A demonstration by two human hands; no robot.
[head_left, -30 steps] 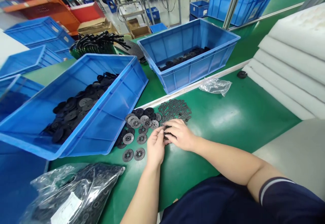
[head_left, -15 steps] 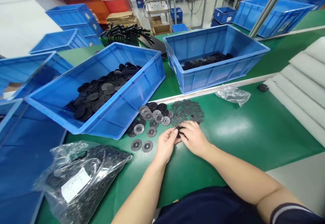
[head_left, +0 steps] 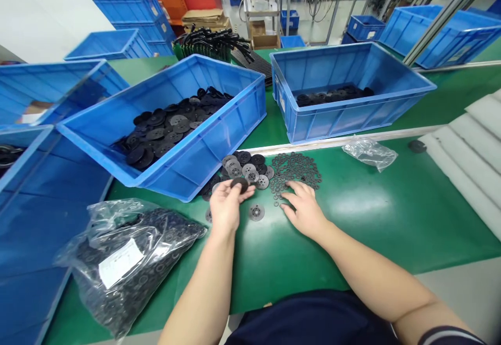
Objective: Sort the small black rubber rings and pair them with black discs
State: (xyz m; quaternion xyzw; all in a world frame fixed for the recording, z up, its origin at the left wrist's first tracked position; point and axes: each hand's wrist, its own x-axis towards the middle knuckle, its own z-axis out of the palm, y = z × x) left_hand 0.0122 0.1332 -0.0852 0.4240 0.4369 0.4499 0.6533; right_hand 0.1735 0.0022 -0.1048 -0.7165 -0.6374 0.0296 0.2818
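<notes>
My left hand (head_left: 226, 207) pinches a black round disc (head_left: 239, 184) between thumb and fingers, just in front of a loose group of black and grey perforated discs (head_left: 245, 170). Another single disc (head_left: 256, 212) lies flat on the green mat (head_left: 376, 219), right of that hand. My right hand (head_left: 305, 210) rests palm down with its fingers apart, holding nothing. Its fingertips are at the edge of a scattered heap of small black washers (head_left: 294, 170). Some discs are hidden under my left hand.
A tilted blue crate (head_left: 238, 120) of black discs leans on the mat's far edge at left. Another blue crate (head_left: 352, 110) holds more discs behind the washers. A plastic bag of black rings (head_left: 133, 266) lies at front left, and folded white foam (head_left: 477, 146) lies at right.
My hands have moved apart. The left hand has moved left and away from the washers with a disc in it. The right hand has opened on the mat, and the view has shifted.
</notes>
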